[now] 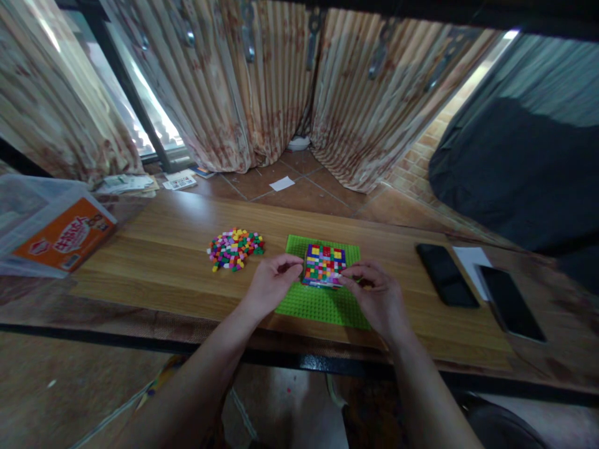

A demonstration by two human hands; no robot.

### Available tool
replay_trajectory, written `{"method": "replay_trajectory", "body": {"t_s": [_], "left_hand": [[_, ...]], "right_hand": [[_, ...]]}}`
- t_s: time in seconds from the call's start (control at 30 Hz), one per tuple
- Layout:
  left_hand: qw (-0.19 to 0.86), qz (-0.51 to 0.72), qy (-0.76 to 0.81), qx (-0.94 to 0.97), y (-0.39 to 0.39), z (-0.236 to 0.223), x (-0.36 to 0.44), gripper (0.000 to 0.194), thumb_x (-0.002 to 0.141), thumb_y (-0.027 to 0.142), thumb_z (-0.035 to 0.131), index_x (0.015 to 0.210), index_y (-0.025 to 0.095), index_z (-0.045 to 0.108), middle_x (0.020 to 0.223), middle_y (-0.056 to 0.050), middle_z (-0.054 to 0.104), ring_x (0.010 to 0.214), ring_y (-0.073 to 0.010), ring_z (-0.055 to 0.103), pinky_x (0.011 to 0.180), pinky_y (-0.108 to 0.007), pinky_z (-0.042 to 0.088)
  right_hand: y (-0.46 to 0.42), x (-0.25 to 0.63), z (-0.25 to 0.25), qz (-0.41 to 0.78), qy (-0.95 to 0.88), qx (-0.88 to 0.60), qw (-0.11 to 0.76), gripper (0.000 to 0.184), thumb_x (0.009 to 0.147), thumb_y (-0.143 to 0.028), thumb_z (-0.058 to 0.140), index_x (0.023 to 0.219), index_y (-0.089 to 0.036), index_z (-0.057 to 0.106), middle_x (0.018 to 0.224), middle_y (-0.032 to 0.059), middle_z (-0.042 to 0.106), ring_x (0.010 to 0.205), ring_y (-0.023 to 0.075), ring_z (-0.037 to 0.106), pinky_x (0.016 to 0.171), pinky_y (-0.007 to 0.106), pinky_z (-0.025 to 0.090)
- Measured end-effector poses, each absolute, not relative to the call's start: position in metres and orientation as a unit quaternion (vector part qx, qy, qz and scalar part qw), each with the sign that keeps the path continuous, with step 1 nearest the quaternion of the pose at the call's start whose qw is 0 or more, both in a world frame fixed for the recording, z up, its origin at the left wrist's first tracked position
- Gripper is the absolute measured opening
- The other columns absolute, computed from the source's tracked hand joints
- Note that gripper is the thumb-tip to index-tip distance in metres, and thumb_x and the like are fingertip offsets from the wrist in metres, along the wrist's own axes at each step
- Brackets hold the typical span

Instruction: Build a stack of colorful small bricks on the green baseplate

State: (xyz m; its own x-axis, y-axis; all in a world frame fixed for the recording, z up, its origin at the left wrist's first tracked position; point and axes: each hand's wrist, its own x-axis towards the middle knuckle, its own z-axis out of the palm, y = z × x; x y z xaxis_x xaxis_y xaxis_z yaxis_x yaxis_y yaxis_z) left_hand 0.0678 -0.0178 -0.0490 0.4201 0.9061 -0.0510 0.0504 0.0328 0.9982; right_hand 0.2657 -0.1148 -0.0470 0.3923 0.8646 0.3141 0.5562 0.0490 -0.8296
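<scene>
Both bare forearms reach forward from the lower edge of the view and slant inward, the left forearm (208, 371) toward the right and the right forearm (425, 380) toward the left. The left hand (275, 279) is turned inward with its thumb and index finger bent toward each other, their tips close together. Opposite and apart from it, the right hand (378, 293) points its thumb and index finger leftward, the remaining fingers curled behind.

Open tabletop (154, 249) leftward, beyond obstructing brick pile (235, 249)
</scene>
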Motion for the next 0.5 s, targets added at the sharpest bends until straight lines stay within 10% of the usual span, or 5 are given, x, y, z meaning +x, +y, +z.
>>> {"method": "replay_trajectory", "body": {"t_s": [0.5], "left_hand": [[0.591,0.355,0.392,0.609,-0.0210,-0.0504,0.0709,0.017,0.079,0.030,0.066,0.087,0.018,0.075,0.075,-0.001,0.072,0.068,-0.0140,0.063,0.065,-0.026,0.048]], "right_hand": [[-0.1143,0.2643,-0.0480,0.164,-0.519,-0.665,0.511,0.014,0.081,-0.035,0.073,0.075,-0.023,0.076,0.084,0.0024,0.069,0.074,0.0158,0.063,0.066,0.030,0.052]]}}
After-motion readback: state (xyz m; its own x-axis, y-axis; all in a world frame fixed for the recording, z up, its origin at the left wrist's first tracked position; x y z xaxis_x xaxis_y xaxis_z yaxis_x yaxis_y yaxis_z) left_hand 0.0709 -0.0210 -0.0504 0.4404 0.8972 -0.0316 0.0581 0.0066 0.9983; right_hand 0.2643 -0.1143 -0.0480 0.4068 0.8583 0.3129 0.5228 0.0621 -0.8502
